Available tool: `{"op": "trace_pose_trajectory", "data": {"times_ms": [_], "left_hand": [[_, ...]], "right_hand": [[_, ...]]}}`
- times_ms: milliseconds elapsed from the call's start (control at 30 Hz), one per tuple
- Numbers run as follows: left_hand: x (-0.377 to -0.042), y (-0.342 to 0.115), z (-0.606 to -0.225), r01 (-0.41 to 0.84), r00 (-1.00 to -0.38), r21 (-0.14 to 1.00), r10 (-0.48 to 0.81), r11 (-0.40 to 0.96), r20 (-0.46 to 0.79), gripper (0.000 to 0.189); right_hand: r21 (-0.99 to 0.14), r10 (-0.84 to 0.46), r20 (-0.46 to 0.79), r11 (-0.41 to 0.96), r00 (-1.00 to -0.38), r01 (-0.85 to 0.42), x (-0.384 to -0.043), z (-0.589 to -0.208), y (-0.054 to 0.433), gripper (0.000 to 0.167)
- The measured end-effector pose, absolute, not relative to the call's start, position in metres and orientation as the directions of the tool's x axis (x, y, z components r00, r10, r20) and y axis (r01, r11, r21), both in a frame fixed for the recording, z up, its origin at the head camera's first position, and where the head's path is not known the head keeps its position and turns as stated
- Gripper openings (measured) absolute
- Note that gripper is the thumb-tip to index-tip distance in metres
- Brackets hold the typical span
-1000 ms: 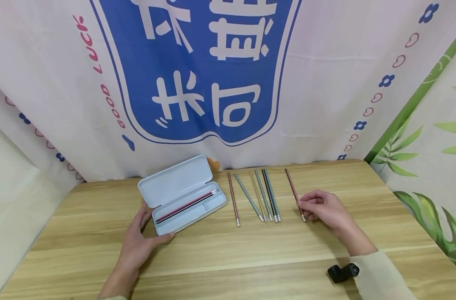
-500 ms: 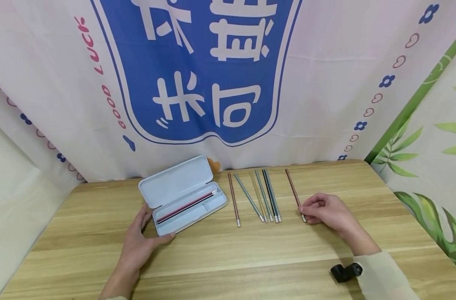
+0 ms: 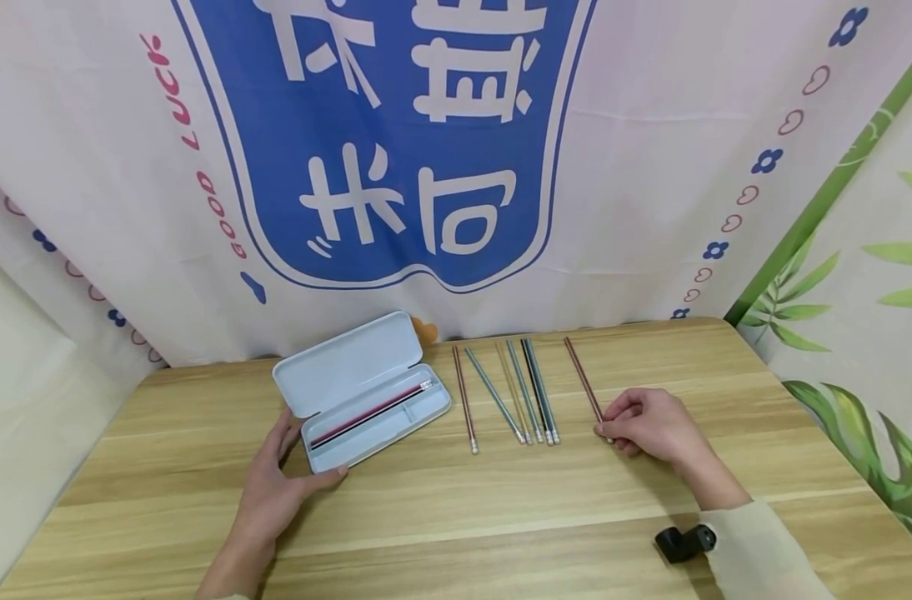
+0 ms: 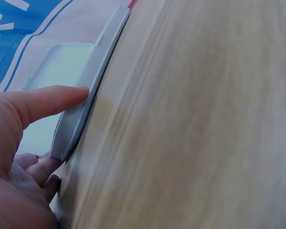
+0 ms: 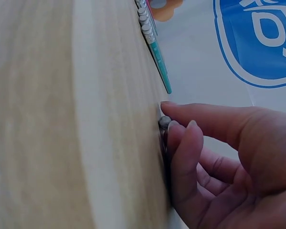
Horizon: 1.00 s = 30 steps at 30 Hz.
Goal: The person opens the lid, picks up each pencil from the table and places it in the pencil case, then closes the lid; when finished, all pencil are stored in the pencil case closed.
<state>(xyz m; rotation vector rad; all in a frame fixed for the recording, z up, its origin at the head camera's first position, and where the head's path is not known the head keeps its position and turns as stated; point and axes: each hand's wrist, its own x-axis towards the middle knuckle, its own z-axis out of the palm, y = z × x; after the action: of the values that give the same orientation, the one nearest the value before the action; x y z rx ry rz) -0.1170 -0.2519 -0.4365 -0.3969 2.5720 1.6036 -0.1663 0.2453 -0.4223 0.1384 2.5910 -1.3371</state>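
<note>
The pencil case [image 3: 348, 363] looks smooth, the pencil [image 3: 584, 379] faintly glossy, the table [image 3: 441, 517] wood-grained, the banner [image 3: 621, 208] creased cloth.

- I see a wood-grain bench [image 3: 441, 533] with a rounded far right corner.
- Behind it hangs a pale cloth [image 3: 643, 125], lightly creased, reaching down to the far edge.
- On my feed a big blue shield [image 3: 396, 112] with white characters fills the cloth's middle.
- Red "GOOD LUCK" lettering [image 3: 177, 112] runs down its left; flowers [image 3: 767, 161] and hearts line both sides.
- At right I get a white panel [image 3: 891, 342] with green leaves.
- At left, a plain pale surface [image 3: 21, 358].
- The light looks soft.
</note>
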Motion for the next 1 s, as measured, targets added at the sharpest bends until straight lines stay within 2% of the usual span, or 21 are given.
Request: {"op": "trace_pose_trajectory", "data": {"times_ms": [567, 1000], "left_hand": [[-0.1170, -0.2528, -0.4369, -0.264, -0.963, 0.869, -0.172, 0.418, -0.209, 0.136], [-0.1170, -0.2514, -0.4349, -0.257, -0.965, 0.870, -0.167, 0.420, -0.205, 0.136]], "right_hand": [[-0.745, -0.007, -0.233, 0.644, -0.972, 0.174, -0.1623, -0.4191, 0.2411, 0.019], [-0.730, -0.005, -0.228, 0.663, -0.974, 0.168, -0.1633, -0.4216, 0.2424, 0.018]]}}
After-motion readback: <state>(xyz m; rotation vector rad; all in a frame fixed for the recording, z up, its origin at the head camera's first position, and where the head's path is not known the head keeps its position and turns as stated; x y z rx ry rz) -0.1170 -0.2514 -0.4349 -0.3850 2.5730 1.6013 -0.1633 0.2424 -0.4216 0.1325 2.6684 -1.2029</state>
